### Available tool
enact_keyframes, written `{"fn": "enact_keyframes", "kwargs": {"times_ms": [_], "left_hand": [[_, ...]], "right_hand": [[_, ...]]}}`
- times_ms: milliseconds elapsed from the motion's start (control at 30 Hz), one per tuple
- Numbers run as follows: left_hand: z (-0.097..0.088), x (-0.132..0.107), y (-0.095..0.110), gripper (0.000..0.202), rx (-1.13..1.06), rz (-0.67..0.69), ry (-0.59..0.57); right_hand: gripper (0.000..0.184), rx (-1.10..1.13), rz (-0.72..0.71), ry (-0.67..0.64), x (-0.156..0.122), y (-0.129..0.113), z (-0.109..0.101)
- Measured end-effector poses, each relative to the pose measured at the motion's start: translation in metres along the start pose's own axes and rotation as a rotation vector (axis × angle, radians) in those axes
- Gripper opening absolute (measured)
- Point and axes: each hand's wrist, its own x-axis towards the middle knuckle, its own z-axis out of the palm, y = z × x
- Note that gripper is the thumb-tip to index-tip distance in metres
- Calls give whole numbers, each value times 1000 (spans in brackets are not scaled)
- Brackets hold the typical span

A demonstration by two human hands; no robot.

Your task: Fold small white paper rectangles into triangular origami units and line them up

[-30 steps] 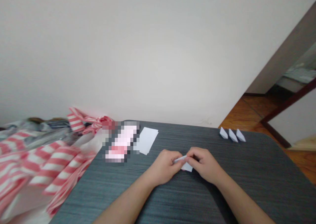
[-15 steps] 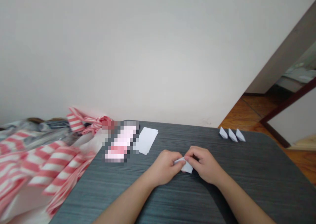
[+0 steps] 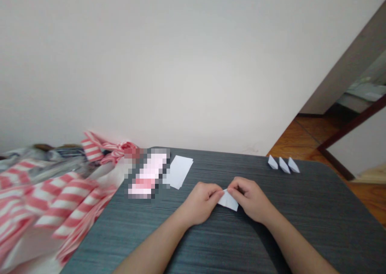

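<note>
While the folded white paper [image 3: 228, 200] is held near the middle of the grey counter [image 3: 301, 225], both grips are clenched on it. The paper is pinched at its upper edge by the fingers of the left grip [image 3: 200, 203] and the right grip [image 3: 250, 199], and its lower part is exposed between them. The grips are closed and almost touching, separated only by the paper.

A loose white paper sheet [image 3: 179, 171] is placed near the far edge, just beside a pink-and-white item [image 3: 147, 175] that is too blurred to be identified. Three small folded paper pieces [image 3: 283, 165] are stood in a row near the far right edge. Pink-and-white striped fabric [image 3: 60, 201] is piled along the left edge. A wooden floor [image 3: 313, 135] is seen beyond the far right corner.
</note>
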Motion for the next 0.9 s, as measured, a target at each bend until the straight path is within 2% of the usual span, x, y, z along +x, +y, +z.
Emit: {"fn": "enact_keyframes", "kwargs": {"times_ms": [233,367,467,667,900], "left_hand": [[0,-1,2,35,-49,-38,6],[0,0,1,37,-93,-74,38],[0,0,0,37,-145,-104,56],[-1,0,-1,36,-173,-102,0],[0,0,-2,34,-136,-101,6]], "right_hand": [[17,6,22,1,2,-1,1],[14,78,86,-29,1,2,3],[19,69,116,-56,-1,4,2],[30,55,149,-70,-1,6,1],[26,66,143,-108,-1,4,3]]}}
